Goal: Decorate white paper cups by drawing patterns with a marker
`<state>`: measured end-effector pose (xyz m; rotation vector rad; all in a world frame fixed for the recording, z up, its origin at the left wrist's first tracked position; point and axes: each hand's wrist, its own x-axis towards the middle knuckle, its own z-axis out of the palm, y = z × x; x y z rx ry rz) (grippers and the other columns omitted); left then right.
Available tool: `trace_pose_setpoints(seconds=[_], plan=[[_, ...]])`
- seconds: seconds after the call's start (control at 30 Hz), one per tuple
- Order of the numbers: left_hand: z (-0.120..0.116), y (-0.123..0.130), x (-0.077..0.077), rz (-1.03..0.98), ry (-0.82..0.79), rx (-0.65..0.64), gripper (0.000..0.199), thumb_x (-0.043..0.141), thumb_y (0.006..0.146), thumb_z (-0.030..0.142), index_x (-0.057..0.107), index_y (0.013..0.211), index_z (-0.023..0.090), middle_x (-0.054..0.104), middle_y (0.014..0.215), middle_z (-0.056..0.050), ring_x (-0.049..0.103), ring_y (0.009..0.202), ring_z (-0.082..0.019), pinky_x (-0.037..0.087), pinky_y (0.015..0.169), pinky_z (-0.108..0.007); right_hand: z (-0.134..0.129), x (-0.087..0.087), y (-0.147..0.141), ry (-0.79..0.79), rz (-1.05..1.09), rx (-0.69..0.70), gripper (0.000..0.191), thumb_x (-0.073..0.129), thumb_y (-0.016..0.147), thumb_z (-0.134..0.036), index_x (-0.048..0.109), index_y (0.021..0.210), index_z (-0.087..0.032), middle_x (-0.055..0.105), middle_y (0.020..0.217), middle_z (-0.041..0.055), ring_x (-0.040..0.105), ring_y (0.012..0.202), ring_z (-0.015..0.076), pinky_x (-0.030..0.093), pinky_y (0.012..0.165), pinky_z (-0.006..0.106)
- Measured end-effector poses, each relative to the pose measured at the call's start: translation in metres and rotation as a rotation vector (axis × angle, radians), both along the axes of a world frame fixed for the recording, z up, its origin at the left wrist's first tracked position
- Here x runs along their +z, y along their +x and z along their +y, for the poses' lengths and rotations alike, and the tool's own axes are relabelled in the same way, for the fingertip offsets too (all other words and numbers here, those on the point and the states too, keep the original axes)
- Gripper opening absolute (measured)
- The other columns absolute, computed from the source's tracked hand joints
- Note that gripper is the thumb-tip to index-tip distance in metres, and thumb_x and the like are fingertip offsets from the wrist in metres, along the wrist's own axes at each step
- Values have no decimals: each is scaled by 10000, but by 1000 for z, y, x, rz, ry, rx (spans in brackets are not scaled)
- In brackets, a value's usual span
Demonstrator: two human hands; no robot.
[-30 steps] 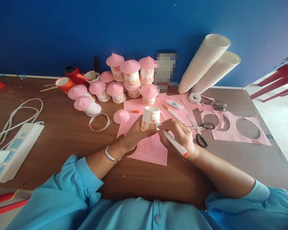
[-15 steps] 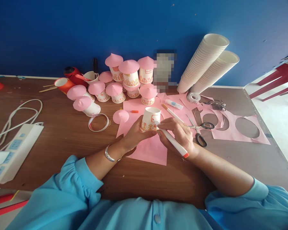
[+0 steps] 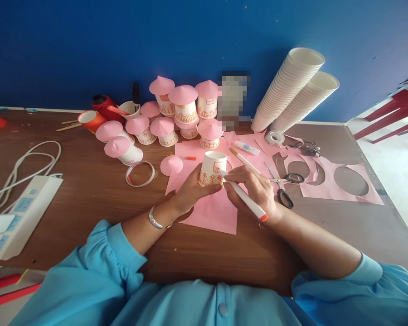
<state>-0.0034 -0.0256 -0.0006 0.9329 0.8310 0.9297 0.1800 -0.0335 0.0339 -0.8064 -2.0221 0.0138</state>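
My left hand (image 3: pixel 193 190) is closed round the lower left of a white paper cup (image 3: pixel 209 164), held bottom-up over the pink paper (image 3: pixel 217 213). Orange and yellow flowers run along the cup's lower part, and an orange square with lines inside is drawn higher up. Between the fingers of my right hand (image 3: pixel 253 188) is a white marker (image 3: pixel 246 199) with an orange end, its tip against the cup near the square. An orange marker cap (image 3: pixel 191 158) and a pink paper cone (image 3: pixel 172 165) lie just beyond.
Several decorated cups with pink cone roofs (image 3: pixel 182 95) stand at the back. Scissors (image 3: pixel 285 197), a glue stick (image 3: pixel 246 147), a tape roll (image 3: pixel 274 137) and cut pink sheets (image 3: pixel 326 192) are on the right. Tall cup stacks (image 3: pixel 289 81) lean on the wall. A power strip (image 3: pixel 27 213) lies left.
Orange lines have appeared inside the square on the cup. The cup has turned slightly, and the marker tip has shifted a little down and right. Both hands keep their hold.
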Motion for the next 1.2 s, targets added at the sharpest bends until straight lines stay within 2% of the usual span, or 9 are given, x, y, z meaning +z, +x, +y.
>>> trace_pose_setpoints(seconds=[0.4, 0.77, 1.2], plan=[[1, 0, 0, -32, -9, 3, 475, 858, 737, 294, 587, 1116, 203, 654, 1041, -31, 604, 987, -202, 456, 890, -369, 0, -5, -1, 15, 0, -6, 203, 597, 881, -70, 544, 1006, -220, 667, 760, 3, 688, 662, 144, 548, 573, 255], [-2, 1, 2, -3, 27, -1, 452, 855, 739, 292, 605, 1109, 224, 672, 1059, -32, 610, 1003, -217, 469, 896, -380, -1, 4, 0, 43, 38, 15, 281, 644, 856, -59, 563, 1076, -215, 698, 824, 30, 718, 719, 171, 592, 618, 273], [-2, 0, -1, 10, 75, -18, 460, 855, 746, 295, 599, 1119, 216, 673, 1079, -42, 612, 996, -211, 476, 870, -363, 1, 2, -1, 41, -9, 6, 218, 625, 873, -64, 561, 1027, -203, 676, 783, 24, 712, 715, 173, 594, 600, 287]])
